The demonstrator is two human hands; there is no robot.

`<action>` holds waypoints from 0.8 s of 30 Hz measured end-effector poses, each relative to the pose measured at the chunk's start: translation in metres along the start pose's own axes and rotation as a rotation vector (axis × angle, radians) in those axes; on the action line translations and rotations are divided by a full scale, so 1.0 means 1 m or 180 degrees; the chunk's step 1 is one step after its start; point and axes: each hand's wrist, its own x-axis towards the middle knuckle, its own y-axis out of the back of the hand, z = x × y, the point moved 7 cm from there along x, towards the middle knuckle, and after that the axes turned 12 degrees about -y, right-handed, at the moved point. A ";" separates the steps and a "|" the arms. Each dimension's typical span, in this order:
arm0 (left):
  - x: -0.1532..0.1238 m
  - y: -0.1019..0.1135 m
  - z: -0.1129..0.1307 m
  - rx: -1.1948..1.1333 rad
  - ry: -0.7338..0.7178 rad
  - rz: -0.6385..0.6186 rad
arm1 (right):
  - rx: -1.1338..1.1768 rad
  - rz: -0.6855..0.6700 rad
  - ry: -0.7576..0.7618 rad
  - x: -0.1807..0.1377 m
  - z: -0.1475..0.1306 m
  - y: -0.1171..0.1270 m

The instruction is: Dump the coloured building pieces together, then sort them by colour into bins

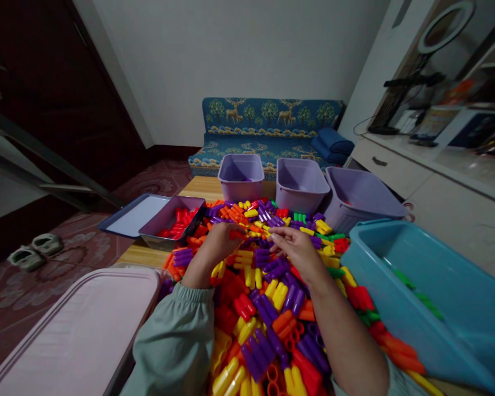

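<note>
A wide heap of plastic building pieces in purple, yellow, red, orange and green covers the table in front of me. They look like short tubes joined side by side. My left hand hovers over the heap's middle, its fingers stretched toward the right and partly hidden by the back of the hand. Facing it across a small gap, my right hand has its fingers loosely bent and apart. I see nothing held in either hand. Yellow and purple pieces lie just beneath both.
Purple bins line the table's far side. At right stands a blue tub with a few green pieces inside. A box of red pieces sits at left beside a lid; a pink lid lies nearer. Behind is a patterned sofa.
</note>
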 end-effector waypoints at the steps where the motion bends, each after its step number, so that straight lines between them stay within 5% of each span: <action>1: 0.001 0.000 0.003 -0.0423 0.0044 0.0133 | -0.0024 -0.0010 0.0004 0.000 0.000 -0.001; 8: 0.007 -0.031 0.041 -0.2727 -0.0011 -0.0123 | 0.0056 -0.0156 0.0086 -0.003 -0.003 -0.006; 17: 0.000 -0.038 0.050 -0.3298 0.0028 -0.0576 | 0.0334 0.0203 0.0182 0.001 -0.001 0.008; 21: -0.002 -0.040 0.046 -0.3822 0.0386 -0.0377 | 0.0584 0.0545 0.0417 0.003 -0.006 0.025; 24: -0.001 -0.041 0.043 -0.3931 0.0489 -0.0162 | 0.0493 0.0336 0.0337 -0.001 -0.011 0.022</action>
